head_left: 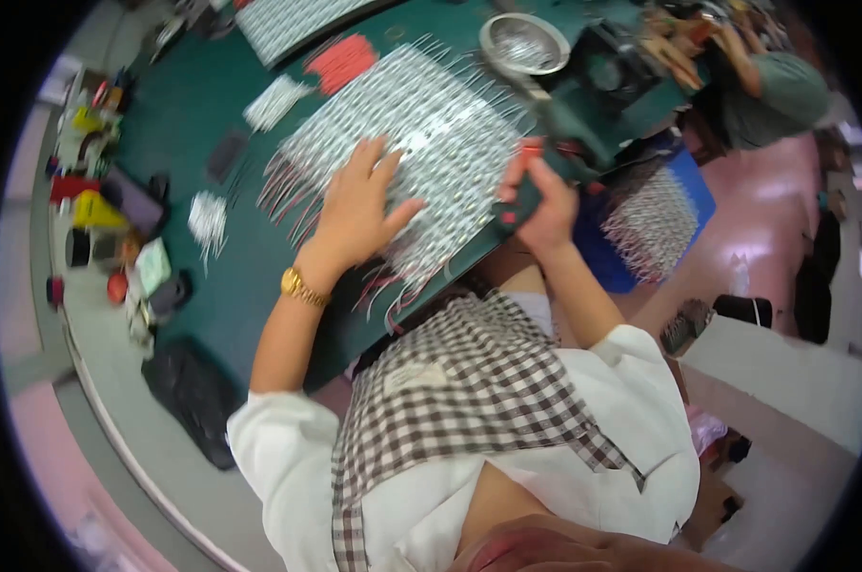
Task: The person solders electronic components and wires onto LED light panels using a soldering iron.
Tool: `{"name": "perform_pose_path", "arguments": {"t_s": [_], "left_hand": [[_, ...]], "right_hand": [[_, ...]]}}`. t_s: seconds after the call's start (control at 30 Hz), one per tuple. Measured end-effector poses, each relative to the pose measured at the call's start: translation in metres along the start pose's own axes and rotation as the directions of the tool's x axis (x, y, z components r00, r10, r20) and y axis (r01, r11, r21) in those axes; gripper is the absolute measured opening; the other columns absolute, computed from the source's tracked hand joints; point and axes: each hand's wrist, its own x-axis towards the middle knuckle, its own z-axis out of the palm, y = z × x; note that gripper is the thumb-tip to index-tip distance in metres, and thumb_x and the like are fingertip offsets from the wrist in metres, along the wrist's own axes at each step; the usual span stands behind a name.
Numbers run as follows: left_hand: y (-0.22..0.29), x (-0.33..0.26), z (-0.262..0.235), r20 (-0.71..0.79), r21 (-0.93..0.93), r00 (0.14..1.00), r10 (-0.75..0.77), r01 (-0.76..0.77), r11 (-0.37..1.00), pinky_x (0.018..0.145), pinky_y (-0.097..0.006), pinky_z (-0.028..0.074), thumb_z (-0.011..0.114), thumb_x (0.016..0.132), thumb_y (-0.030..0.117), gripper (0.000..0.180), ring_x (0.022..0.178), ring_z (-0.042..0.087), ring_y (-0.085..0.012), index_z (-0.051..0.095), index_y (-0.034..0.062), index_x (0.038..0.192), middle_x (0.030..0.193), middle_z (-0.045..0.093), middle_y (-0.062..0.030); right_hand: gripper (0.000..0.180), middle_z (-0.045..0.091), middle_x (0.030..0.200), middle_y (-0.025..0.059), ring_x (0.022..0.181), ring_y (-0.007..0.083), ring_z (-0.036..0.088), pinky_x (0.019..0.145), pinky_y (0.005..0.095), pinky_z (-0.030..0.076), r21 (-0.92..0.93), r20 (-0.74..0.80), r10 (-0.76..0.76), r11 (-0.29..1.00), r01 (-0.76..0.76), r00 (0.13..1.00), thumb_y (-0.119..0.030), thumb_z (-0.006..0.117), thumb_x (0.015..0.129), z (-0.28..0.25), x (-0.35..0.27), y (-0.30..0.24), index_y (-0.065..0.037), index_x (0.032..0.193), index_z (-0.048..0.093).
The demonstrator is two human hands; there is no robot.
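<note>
A large panel of small silvery pieces set in rows lies on the green tabletop, with thin red and white wires sticking out along its edges. My left hand rests on the panel's left part, its fingers spread and nothing held. A gold watch is on that wrist. At the panel's right edge, my right hand is wrapped round the grip of a dark green cordless power tool with red parts. The tool is blurred and its tip is not clear, so I cannot tell whether it touches the panel.
Beyond the panel are a metal bowl of small pieces, a red wire bundle and a white bundle. More white wires lie left. A second panel sits on a blue board at right. Another person works at far right.
</note>
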Motion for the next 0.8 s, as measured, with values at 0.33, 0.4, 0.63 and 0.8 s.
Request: {"name": "perform_pose_path", "arguments": {"t_s": [0.33,0.4,0.63,0.8], "left_hand": [[0.049,-0.046,0.011,0.161,0.041,0.984,-0.076,0.070,0.997,0.104,-0.054,0.027,0.059,0.083,0.022,0.061,0.132,0.033,-0.0419,0.037,-0.0033,0.134,0.143,0.034,-0.0225],[0.061,-0.050,-0.002,0.144,0.061,0.988,-0.063,0.055,0.997,0.103,-0.054,0.029,0.059,0.083,0.022,0.059,0.130,0.034,-0.0430,0.040,-0.0040,0.133,0.141,0.037,-0.0233],[0.063,-0.060,-0.002,0.116,0.107,0.993,-0.019,0.006,0.994,0.103,-0.052,0.030,0.060,0.083,0.018,0.057,0.129,0.035,-0.0443,0.040,-0.0050,0.132,0.139,0.039,-0.0235],[0.057,-0.069,-0.019,0.051,0.034,0.999,-0.015,0.013,0.999,0.097,-0.048,0.038,0.065,0.079,0.010,0.039,0.117,0.048,-0.0389,0.056,0.0001,0.116,0.121,0.055,-0.0171]], "right_hand": [[0.028,0.057,0.072,0.0066,0.059,0.0143,0.056,0.058,0.0265,0.047,-0.125,-0.060,0.062,0.990,-0.069,0.996,-0.018,0.054,0.088,-0.002,0.017,-0.001,0.002,0.107,0.051],[0.022,0.057,0.070,0.0055,0.056,0.0138,0.054,0.054,0.0274,0.046,-0.102,-0.089,0.028,0.994,-0.037,0.996,-0.015,0.055,0.087,0.007,0.006,-0.004,0.001,0.101,0.053],[0.036,0.058,0.081,0.0086,0.063,0.0152,0.057,0.065,0.0286,0.050,-0.023,-0.015,0.049,0.999,-0.049,0.999,-0.020,0.053,0.087,-0.006,-0.001,-0.012,0.001,0.116,0.049],[0.035,0.058,0.079,0.0078,0.063,0.0143,0.058,0.071,0.0296,0.051,0.122,0.057,-0.016,0.993,0.009,0.998,-0.021,0.053,0.088,-0.012,0.000,-0.006,-0.001,0.117,0.047]]}}
